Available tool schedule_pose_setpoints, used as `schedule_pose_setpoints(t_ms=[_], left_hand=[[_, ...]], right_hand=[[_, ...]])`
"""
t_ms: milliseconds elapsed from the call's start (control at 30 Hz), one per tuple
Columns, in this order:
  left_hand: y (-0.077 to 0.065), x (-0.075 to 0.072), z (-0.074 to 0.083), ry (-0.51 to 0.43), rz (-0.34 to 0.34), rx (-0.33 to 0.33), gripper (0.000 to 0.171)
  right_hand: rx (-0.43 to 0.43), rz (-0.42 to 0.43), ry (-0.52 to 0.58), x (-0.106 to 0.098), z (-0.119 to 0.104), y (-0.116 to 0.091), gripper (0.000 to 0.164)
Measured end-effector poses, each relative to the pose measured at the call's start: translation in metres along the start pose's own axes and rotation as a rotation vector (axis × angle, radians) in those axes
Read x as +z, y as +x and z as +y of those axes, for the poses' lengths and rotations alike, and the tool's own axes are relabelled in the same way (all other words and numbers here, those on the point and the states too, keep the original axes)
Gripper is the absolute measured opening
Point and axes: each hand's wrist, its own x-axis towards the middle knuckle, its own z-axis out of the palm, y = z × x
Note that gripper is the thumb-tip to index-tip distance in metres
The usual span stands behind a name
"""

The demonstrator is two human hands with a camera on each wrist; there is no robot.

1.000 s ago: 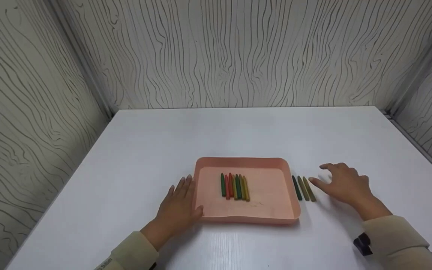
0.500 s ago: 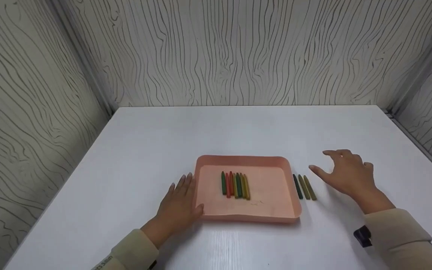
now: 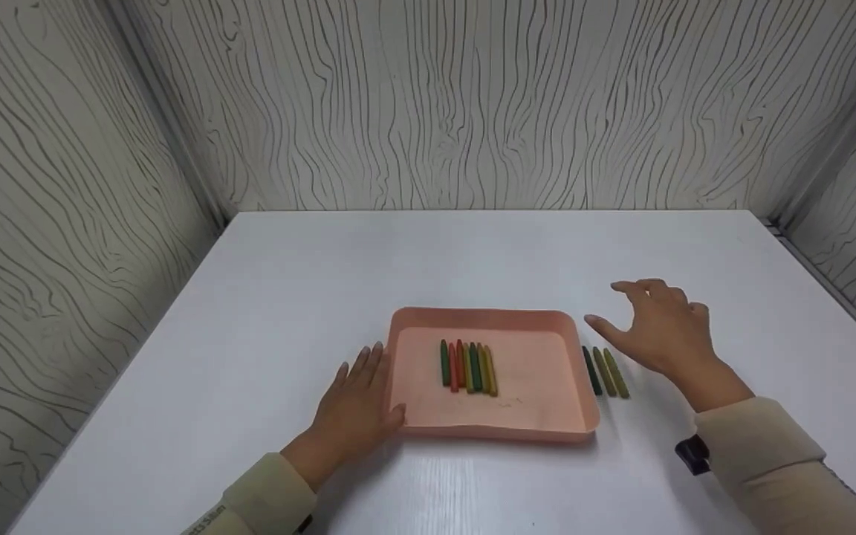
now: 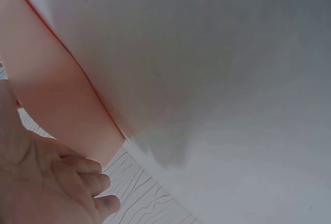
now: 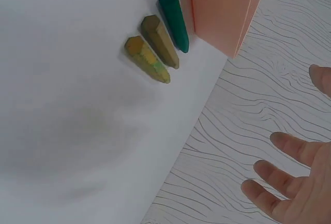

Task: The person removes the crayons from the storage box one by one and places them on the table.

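A pink tray (image 3: pixel 539 371) lies on the white table with several crayons (image 3: pixel 468 368) side by side in it, in green, red and yellowish tones. My left hand (image 3: pixel 354 405) rests against the tray's left side, fingers straight and thumb at the near left rim. Outside the right wall, three crayons lie in a row: a dark green crayon (image 5: pixel 175 22), an olive-brown crayon (image 5: pixel 160 42) and a yellowish crayon (image 5: pixel 147 59) with green smears. My right hand (image 3: pixel 662 327) hovers above and behind them, thumb and fingers spread apart, holding nothing.
The white table (image 3: pixel 309 275) reaches back to a wood-grain patterned wall (image 3: pixel 472 104), with similar panels at left and right. A few small yellowish crumbs (image 3: pixel 510 403) lie on the tray floor near the front.
My right hand has moved farther back over the table, swinging right and then left toward the tray. The left hand, tray and crayons stay in place.
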Motion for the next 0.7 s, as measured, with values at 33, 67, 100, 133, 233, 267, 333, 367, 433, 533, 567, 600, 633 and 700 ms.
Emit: schedule_pose_setpoints(t_ms=[33,67,100,133,233,267,333,367,433,533,567,600,633,700], left_hand=[[0.000,0.000,0.000,0.000,0.001,0.000,0.076],[0.000,0.000,0.000,0.000,0.001,-0.001,0.077],[0.000,0.001,0.000,0.002,0.001,-0.002,0.077],[0.001,0.001,0.000,0.005,0.001,-0.003,0.077],[0.001,0.002,0.000,0.005,0.001,-0.005,0.078],[0.001,0.002,0.000,0.003,-0.001,-0.007,0.078],[0.001,0.003,0.000,0.002,-0.002,-0.008,0.078],[0.001,0.003,0.000,0.001,-0.002,-0.009,0.078],[0.001,0.003,0.000,-0.002,-0.003,-0.010,0.078],[0.001,0.002,0.000,-0.004,-0.004,-0.011,0.078],[0.001,0.002,0.000,-0.004,-0.005,-0.011,0.078],[0.001,0.001,0.000,-0.006,-0.004,-0.009,0.078],[0.001,0.001,0.000,-0.006,-0.004,-0.007,0.077],[0.001,0.000,0.000,-0.008,-0.003,-0.002,0.076]], right_hand=[[-0.004,0.002,0.002,0.000,-0.003,0.001,0.084],[-0.010,0.003,0.002,0.001,-0.006,0.002,0.083],[-0.014,0.003,0.003,0.002,-0.009,0.003,0.083],[-0.020,0.005,0.003,0.003,-0.013,0.004,0.082],[-0.036,0.002,-0.003,0.006,-0.023,0.006,0.081],[-0.040,-0.001,-0.002,0.007,-0.026,0.007,0.081],[-0.051,-0.008,0.000,0.011,-0.032,0.008,0.079],[-0.055,-0.012,0.002,0.012,-0.035,0.008,0.078],[-0.067,-0.014,0.010,0.016,-0.040,0.008,0.074],[-0.091,-0.013,0.017,0.020,-0.046,0.009,0.069],[-0.100,-0.014,0.015,0.022,-0.048,0.009,0.069],[-0.108,-0.017,0.016,0.024,-0.050,0.008,0.069],[-0.115,-0.021,0.015,0.026,-0.052,0.008,0.070],[-0.125,-0.032,0.016,0.031,-0.055,0.007,0.070]])
